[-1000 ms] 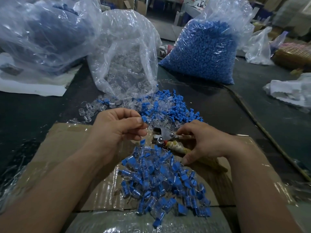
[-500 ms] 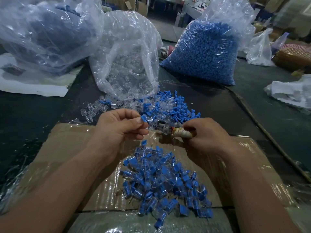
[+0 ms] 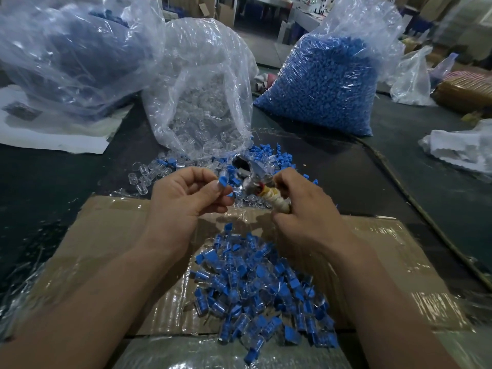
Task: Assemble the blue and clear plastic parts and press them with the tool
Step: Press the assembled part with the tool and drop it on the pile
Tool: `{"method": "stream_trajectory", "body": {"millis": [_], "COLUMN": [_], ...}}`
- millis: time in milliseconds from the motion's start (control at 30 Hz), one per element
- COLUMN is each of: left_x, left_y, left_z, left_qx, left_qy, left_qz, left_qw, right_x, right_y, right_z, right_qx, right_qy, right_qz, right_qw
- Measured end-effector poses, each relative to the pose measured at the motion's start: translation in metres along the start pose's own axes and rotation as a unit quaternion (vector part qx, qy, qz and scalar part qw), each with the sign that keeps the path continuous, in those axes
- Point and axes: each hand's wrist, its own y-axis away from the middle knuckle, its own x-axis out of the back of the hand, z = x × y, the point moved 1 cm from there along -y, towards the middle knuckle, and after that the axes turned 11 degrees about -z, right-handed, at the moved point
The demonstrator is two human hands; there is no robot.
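Above cardboard [image 3: 106,235] — left hand [image 3: 183,201] pinching blue part [image 3: 222,181] (small), right hand [image 3: 306,209] gripping tool [image 3: 250,177]

Left hand [image 3: 186,201] pinching blue part [image 3: 223,181], right hand [image 3: 306,209] gripping tool [image 3: 255,179]

A clear-parts bag [image 3: 202,102], a blue-parts bag [image 3: 319,83] and a third bag [image 3: 74,49] block the far counter [image 3: 48,187]. Bare cardboard [image 3: 106,235] lies open on both sides of the near pile [image 3: 261,288].

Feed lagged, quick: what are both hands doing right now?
Left hand: pinching a blue part.
Right hand: gripping the pressing tool.
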Motion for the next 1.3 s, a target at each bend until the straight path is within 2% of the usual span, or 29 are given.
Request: {"method": "stream_trajectory", "body": {"millis": [133,433,600,800,1033,1300], "left_x": [-0.003,-0.005,-0.006,-0.007,-0.008,-0.008], "left_y": [0.001,0.004,0.005,0.005,0.005,0.005], "left_z": [0.002,0.001,0.001,0.003,0.006,0.005], "left_qx": [-0.009,-0.013,-0.017,-0.025,-0.032,-0.043], "left_qy": [-0.006,-0.022,-0.013,-0.054,-0.093,-0.119], "left_qz": [0.014,0.023,0.032,0.036,0.026,0.032], "left_qw": [1.000,0.999,0.999,0.998,0.995,0.991], "right_x": [-0.004,-0.006,-0.006,-0.006,-0.005,-0.005], "right_y": [-0.001,-0.002,0.000,-0.001,-0.002,-0.003], "right_z": [-0.003,-0.007,-0.009,-0.011,-0.012,-0.012], "right_qx": [-0.001,0.006,0.009,0.017,0.030,0.030], "right_qy": [0.007,-0.020,-0.011,0.012,-0.033,-0.032], "right_qz": [-0.036,-0.053,-0.050,-0.045,-0.033,-0.011], "right_qw": [0.999,0.998,0.999,0.999,0.998,0.999]}}
